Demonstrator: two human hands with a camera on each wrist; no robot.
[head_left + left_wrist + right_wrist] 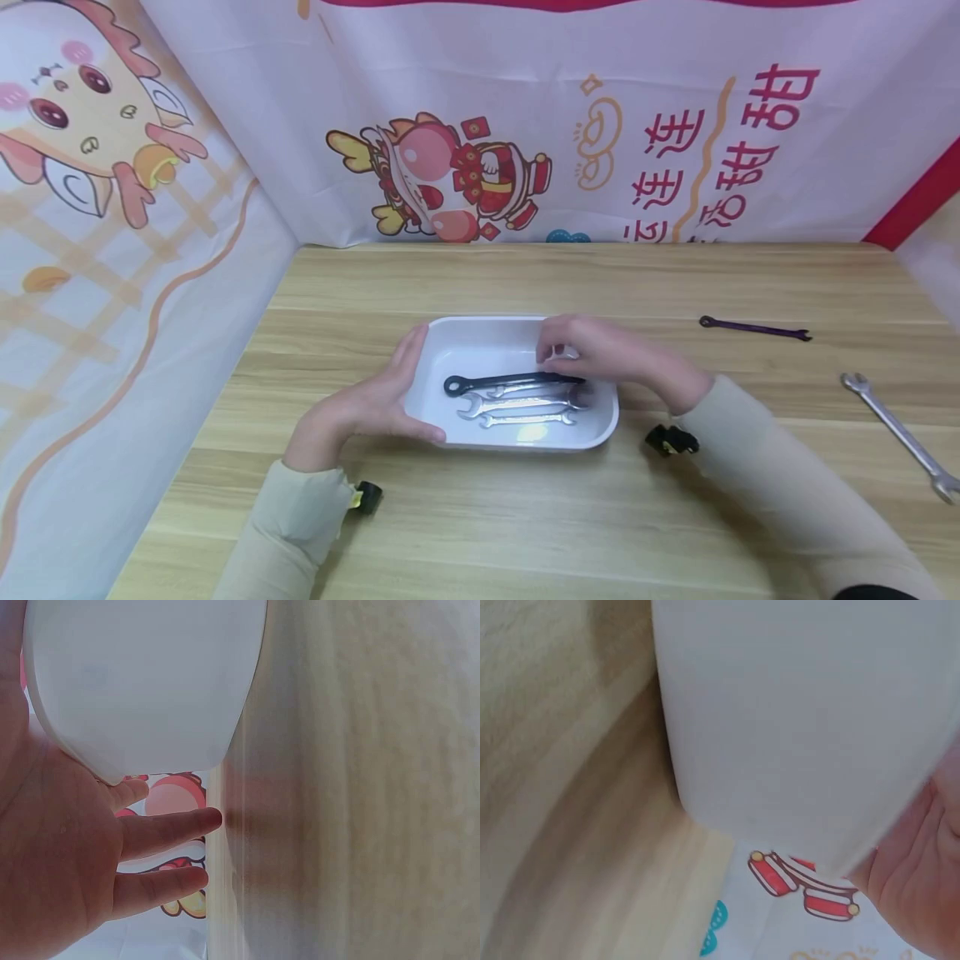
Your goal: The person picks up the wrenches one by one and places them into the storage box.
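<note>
A white tray (480, 333) holds several wrenches. Uppermost lies a black wrench (487, 382), beside a larger silver open-end wrench (517, 403) and a small silver wrench (525, 419). My left hand (375, 400) rests along the tray's left end, thumb at the front corner. In the left wrist view its fingers (169, 832) are straight and spread beside the tray wall. My right hand (592, 350) reaches over the tray's back right rim, fingers bent downward, thumb right at the black wrench. I cannot tell whether it pinches anything.
On the wooden table (450, 525), to the right of the tray, lie a dark purple wrench (753, 328) and a long silver open-end wrench (900, 433). A printed cloth (510, 50) hangs along the back edge, and another cloth (82, 350) covers the left side.
</note>
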